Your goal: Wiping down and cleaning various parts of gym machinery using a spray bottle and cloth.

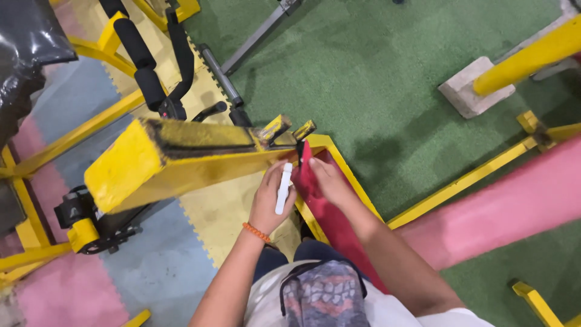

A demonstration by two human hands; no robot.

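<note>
My left hand (pixel 269 197), with an orange bead bracelet at the wrist, is closed around a slim white tool (pixel 283 188), likely a marker or small brush, held upright against the side of a thick yellow steel beam (pixel 181 160). My right hand (pixel 327 181) presses flat on a red padded strip (pixel 327 218) that runs down along a yellow frame, its fingertips close to the beam's bracket (pixel 284 130). The beam's paint is worn and dark along its top edge.
Gym equipment surrounds me: black foam roller grips (pixel 142 60) at upper left, a yellow frame rail (pixel 460 181) on green turf, a concrete block (pixel 469 91) under a yellow bar, a pink pad (pixel 514 200) at right, and interlocking foam floor tiles (pixel 163 266) below.
</note>
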